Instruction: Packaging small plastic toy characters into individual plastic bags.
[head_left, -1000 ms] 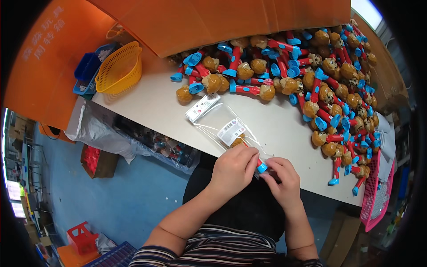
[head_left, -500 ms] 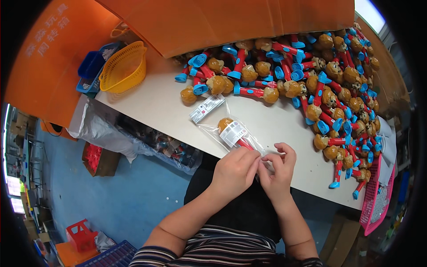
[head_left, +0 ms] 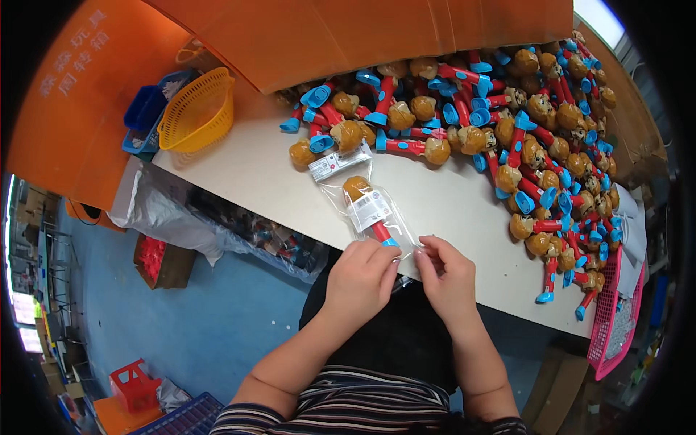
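A clear plastic bag [head_left: 396, 217] lies at the near edge of the table in front of me, its printed header strip pointing away. Inside it is a red toy figure [head_left: 380, 232] with a round brown head, a blue base and a white label around it. My left hand [head_left: 360, 279] pinches the bag's near end beside the blue base. With thumb and fingers, my right hand [head_left: 445, 274] grips the bag's near right corner. Both hands are closed on the film, a short way apart.
A large heap of similar toy figures [head_left: 536, 152] covers the table's far and right side. At the left stand a yellow basket [head_left: 196, 109] and blue bins [head_left: 146, 106]. A pink basket [head_left: 607, 319] hangs at the right edge. Orange board [head_left: 377, 36] rises behind.
My hands have moved apart, the left one shifting slightly left. The bag has spread wider between them, and the figure's blue base now shows.
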Demonstrator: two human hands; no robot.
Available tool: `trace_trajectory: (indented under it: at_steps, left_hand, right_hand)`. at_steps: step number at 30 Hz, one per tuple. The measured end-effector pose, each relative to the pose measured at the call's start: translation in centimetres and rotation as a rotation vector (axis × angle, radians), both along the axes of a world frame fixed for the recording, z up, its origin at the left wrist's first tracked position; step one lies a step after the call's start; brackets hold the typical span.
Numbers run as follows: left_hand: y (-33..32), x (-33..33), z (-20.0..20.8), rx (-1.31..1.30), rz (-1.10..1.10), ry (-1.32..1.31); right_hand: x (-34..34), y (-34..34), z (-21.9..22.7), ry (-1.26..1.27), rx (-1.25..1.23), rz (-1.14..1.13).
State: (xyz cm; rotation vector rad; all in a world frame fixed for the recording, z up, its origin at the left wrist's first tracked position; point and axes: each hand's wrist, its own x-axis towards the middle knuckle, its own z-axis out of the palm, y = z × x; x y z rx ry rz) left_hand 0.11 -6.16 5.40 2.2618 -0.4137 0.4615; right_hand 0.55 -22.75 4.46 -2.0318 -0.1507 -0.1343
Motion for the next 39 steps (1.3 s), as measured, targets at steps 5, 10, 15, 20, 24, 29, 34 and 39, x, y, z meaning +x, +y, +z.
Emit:
trace_trajectory:
  at_steps: [5,10,15,20,24,29,34,39]
  left_hand:
    - [0.3,-0.8,0.9,0.002,-0.029,0.004]
    - [-1.5,-1.0,0.3,-0.022,-0.037,-0.080]
    - [-2.7,-1.1,-0.4,0.051,0.021,-0.074]
    - [-2.8,-1.6,-0.9,0.119,0.038,-0.096]
    - [-3.0,-1.9,-1.3,0.210,0.072,-0.172]
    - [-3.2,-1.9,-1.9,0.265,0.089,-0.175]
    - [-3.4,-1.9,-2.2,0.155,0.069,-0.215]
    - [-2.9,-2.0,-2.0,0.113,0.051,-0.206]
  right_hand:
    - [-0.4,-1.6,0.8,0.402,0.357,0.024]
    - [0.2,-2.4,1.1,0.597,0.516,0.059]
    - [0.3,-2.5,1.1,0.640,0.572,0.087]
    - [0.4,-2.5,1.2,0.693,0.614,0.088]
    - [0.5,-2.3,1.6,0.718,0.655,0.091]
    - [0.8,-2.2,1.7,0.730,0.656,0.084]
    - [1.2,-2.3,0.8,0.674,0.703,0.106]
    - [1.7,-2.4,0.9,0.715,0.677,0.044]
